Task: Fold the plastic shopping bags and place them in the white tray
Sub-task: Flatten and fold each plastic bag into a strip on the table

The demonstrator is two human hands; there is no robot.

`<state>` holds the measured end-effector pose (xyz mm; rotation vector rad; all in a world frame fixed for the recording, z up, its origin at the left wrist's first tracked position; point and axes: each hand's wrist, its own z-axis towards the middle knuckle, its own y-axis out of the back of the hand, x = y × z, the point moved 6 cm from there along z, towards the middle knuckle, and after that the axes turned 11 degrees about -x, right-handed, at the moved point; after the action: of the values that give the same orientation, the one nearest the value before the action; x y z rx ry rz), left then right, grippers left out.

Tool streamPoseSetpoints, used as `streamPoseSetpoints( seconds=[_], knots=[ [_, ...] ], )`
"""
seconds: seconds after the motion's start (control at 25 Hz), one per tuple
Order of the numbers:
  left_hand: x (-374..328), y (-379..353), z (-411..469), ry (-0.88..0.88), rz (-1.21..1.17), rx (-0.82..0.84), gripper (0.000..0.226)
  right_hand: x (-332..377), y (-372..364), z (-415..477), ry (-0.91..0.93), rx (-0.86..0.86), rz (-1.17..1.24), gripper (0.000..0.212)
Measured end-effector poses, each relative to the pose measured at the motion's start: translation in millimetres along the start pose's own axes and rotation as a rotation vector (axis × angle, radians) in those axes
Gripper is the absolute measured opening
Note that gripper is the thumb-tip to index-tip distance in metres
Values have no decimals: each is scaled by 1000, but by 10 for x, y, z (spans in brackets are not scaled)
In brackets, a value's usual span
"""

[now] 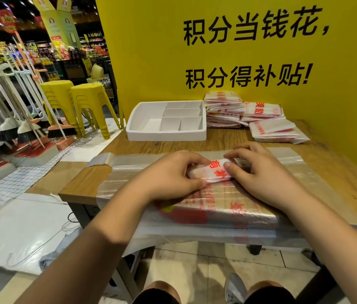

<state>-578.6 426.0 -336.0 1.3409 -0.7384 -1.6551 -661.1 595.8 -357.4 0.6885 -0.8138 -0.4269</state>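
**One fold under way**

Left hand [173, 172] and right hand [261, 172] both pinch one small folded white plastic bag with red print [213, 172]. It lies atop one flat stack of clear printed bags [228, 207] on the wooden table [217, 139]. Beyond sits one white divided tray [166, 134], with three piles of folded bags [223, 110] just beside it. Two yellow plastic stools [89, 97] stand further left.

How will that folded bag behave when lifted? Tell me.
Probably light and floppy: the folded bag is thin plastic film. It may spring open once the left hand and right hand release it. Its glossy surface looks slippery.
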Motion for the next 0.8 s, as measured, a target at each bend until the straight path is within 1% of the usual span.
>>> streamPoseSetpoints(
  seconds=[0.16,0.32,0.44,0.68,0.8],
  knots=[
    [43,-20,2,-8,19,-21,48,51,-8,12,54,-15,-16,29],
    [-40,-144,-74,-75,112,-127,41,62,-1,26,55,-24,-23,22],
    [-69,-172,-107,-78,137,-195,36,38,-12,35,32,-8,3,18],
    [-65,-241,-126,-47,197,-172,48,12,-39,22,42,1,3,17],
    [-50,-248,-128,-26,173,-170,48,28,-42,25,57,2,3,17]
  ],
)
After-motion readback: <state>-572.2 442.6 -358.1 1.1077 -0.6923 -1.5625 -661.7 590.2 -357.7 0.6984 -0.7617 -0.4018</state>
